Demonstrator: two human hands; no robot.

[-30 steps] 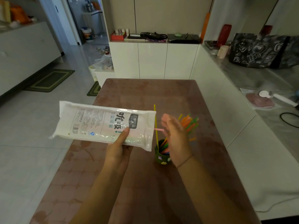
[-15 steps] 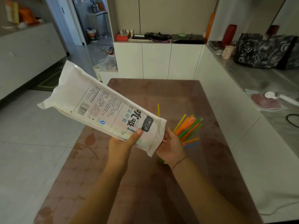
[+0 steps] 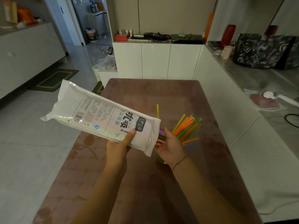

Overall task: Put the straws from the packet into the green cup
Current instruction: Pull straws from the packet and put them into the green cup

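Note:
My left hand (image 3: 119,146) grips a white straw packet (image 3: 100,115), tilted so its open end points down and right. At that open end my right hand (image 3: 171,147) has its fingers on several coloured straw tips (image 3: 161,137) that stick out of the packet. The green cup (image 3: 161,160) stands on the table just below, almost wholly hidden behind my right hand. A bunch of orange, green, yellow and pink straws (image 3: 187,126) fans out of the cup to the upper right, and one yellow straw (image 3: 157,111) stands upright.
The brown patterned table (image 3: 145,183) stretches ahead of me. A white counter (image 3: 267,126) runs along its right side, with a dark printed bag (image 3: 262,50) and a cable on it. White cabinets (image 3: 155,60) stand beyond the table's far end.
My left hand has tipped the packet's closed end up and its open end down. My right hand moved from above the cup to the packet's open end and took hold of straw tips.

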